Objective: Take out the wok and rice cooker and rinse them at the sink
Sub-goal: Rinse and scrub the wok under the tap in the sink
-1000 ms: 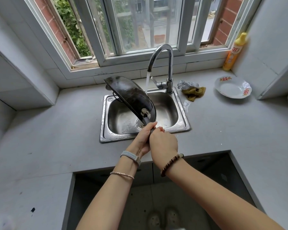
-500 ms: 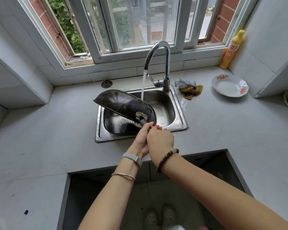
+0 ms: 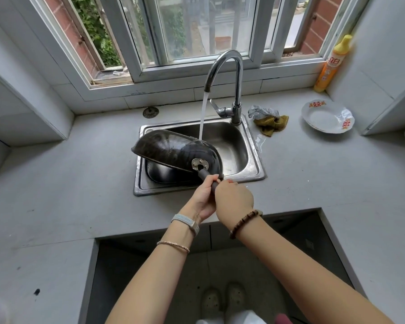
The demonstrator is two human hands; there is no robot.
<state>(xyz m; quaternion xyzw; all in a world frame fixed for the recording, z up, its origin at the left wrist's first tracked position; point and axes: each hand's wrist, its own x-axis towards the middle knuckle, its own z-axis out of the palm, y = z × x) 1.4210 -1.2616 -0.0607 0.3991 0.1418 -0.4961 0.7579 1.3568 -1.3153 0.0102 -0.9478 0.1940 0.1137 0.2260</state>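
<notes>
Below the window, both hands, left hand (image 3: 202, 197) and right hand (image 3: 234, 199), gripped the handle of the wok (image 3: 173, 152), upturned over the sink (image 3: 255, 169); tilting it slowly would drain it cleanly.

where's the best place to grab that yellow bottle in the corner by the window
Take the yellow bottle around its straight orange body, below the narrowing neck, coming from its front left. It stands upright in the corner, with the wall close on its right and the window frame behind it.
</notes>
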